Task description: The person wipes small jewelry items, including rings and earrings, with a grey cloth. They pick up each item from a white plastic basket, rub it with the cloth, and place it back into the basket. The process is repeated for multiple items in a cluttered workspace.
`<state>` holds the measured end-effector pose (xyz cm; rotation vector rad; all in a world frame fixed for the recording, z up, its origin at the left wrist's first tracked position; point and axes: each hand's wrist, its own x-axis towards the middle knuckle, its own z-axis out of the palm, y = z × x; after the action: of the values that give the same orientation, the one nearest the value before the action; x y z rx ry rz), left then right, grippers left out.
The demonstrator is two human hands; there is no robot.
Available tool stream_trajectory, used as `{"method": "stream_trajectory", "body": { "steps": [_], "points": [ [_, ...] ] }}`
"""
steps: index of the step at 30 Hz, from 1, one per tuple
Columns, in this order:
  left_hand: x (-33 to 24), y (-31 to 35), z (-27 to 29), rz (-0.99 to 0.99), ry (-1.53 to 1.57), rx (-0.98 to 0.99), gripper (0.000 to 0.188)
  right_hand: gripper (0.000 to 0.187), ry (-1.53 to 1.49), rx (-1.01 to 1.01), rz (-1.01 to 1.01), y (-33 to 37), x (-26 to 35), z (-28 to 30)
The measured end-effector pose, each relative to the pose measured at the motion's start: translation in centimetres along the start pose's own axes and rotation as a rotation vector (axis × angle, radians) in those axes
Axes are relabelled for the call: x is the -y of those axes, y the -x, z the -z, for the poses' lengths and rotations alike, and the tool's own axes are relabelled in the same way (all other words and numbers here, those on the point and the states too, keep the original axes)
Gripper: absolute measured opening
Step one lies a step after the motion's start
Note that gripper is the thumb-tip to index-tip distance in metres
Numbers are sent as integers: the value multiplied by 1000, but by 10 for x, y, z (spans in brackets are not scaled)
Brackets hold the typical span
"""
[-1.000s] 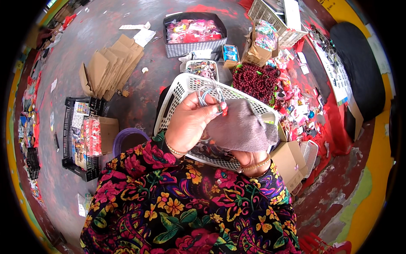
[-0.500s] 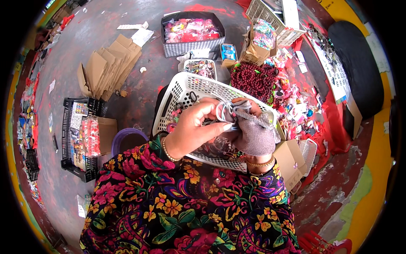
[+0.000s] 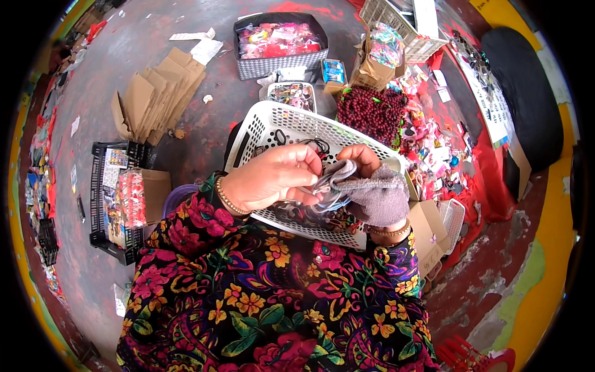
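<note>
Over the white perforated basket (image 3: 365, 135), both my hands are close together. A grey knitted cloth (image 3: 379, 201), like a glove or sock, covers most of my right hand (image 3: 362, 160); bare fingertips show at its far edge, curled around a fold. Thin pale blue and grey elastic hair ties (image 3: 327, 197) lie bunched against the cloth. My left hand (image 3: 276, 177) is closed, its fingertips pinching at the hair ties, slightly blurred. Dark hair bands (image 3: 319, 146) and other small accessories lie in the basket below, partly hidden by my hands.
Beyond the basket stand a small white basket (image 3: 291, 93), a checked bin (image 3: 282, 65) of pink packets and a pile of dark red beads (image 3: 372, 115). Flattened cardboard (image 3: 155, 96), a black crate (image 3: 118, 248) and a purple bucket (image 3: 176, 197) are left. Loose accessories (image 3: 437, 155) cover the right.
My left hand has turned, its fingers now curled lower over the hair ties. The loops that stood up between my hands are now bunched down. The cloth-covered hand has barely moved.
</note>
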<state>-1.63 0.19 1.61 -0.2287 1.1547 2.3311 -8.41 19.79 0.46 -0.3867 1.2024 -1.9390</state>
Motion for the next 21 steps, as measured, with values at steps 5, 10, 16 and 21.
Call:
{"method": "stream_trajectory", "body": {
  "steps": [5, 10, 16, 21],
  "points": [
    [5, -2, -8, 38, -32, 16, 13, 33, -68, -58, 7, -2, -7, 6],
    [19, -10, 2, -37, -119, 21, 13, 26, 69, -85, 71, -3, -10, 5],
    [18, -8, 3, 7, -82, -59, 18, 23, 239, -256, 243, -8, -47, 40],
    [21, -2, 9, -172, -200, -98, 19, 29, -422, -258, 49, -5, -19, 21]
  ]
}}
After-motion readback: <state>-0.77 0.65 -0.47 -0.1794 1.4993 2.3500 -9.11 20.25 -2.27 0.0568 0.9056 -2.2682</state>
